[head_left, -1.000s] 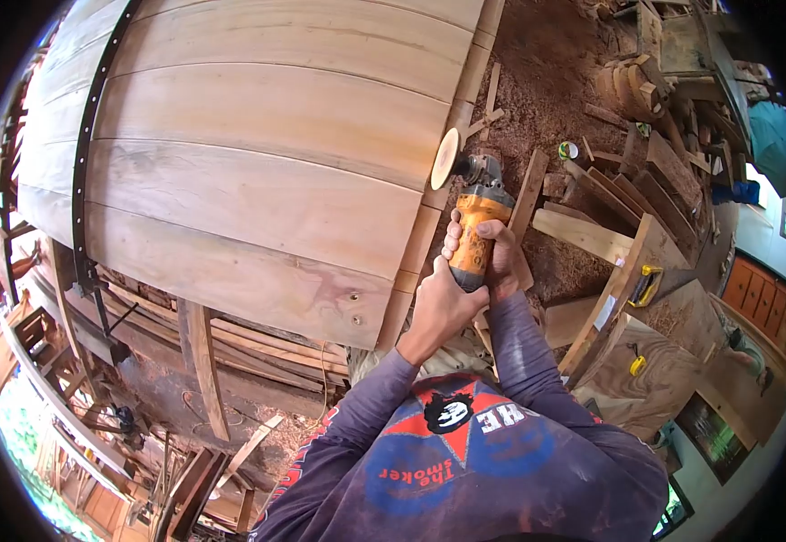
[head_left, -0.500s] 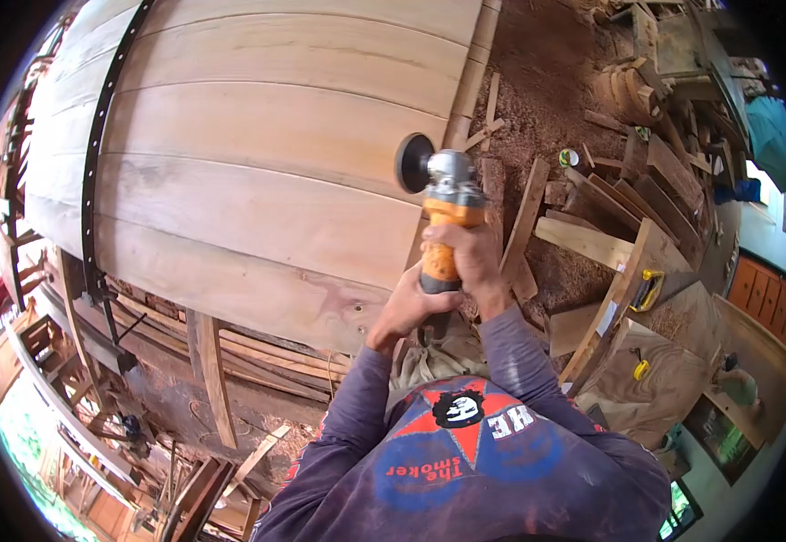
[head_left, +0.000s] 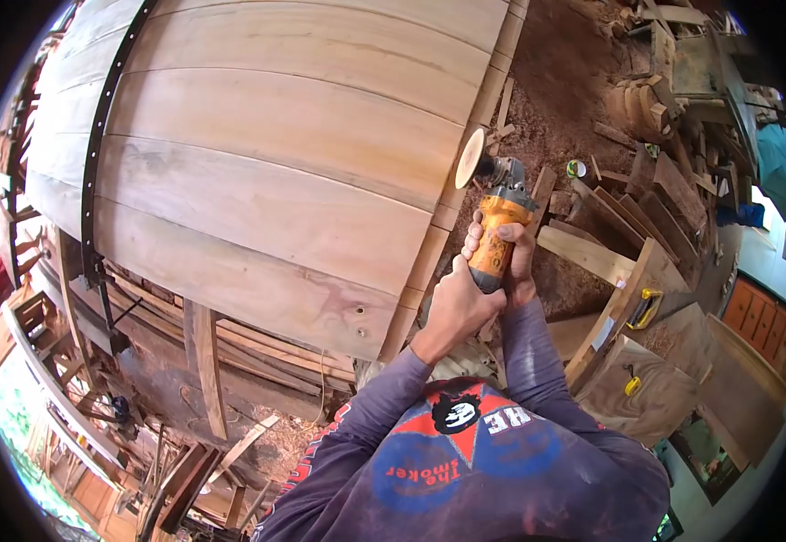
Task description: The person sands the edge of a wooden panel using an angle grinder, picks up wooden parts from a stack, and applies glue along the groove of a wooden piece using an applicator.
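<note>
Both of my hands are closed on an orange angle grinder (head_left: 494,237) with a grey rear end. My right hand (head_left: 519,257) wraps round its body, thumb on the near side. Farther back, my left hand (head_left: 456,305) grips the rear end. A pale round sanding disc (head_left: 471,159) sits on the grinder's metal head, tilted on edge. It overlaps the right edge of a wide panel of joined wooden boards (head_left: 285,172) in view; I cannot tell whether it touches the wood. A narrow strip (head_left: 435,246) runs along that edge of the panel.
A black perforated metal bar (head_left: 93,154) crosses the panel at left. Offcuts (head_left: 632,221) and sawdust cover the ground at right, with a small can (head_left: 576,169). A yellow-handled saw (head_left: 646,309) lies near a plank. Stacked timber (head_left: 266,348) lies under the panel.
Both hands have moved right with the grinder, to the panel's right edge. The disc, dark before, now shows its pale face. The view has shifted slightly.
</note>
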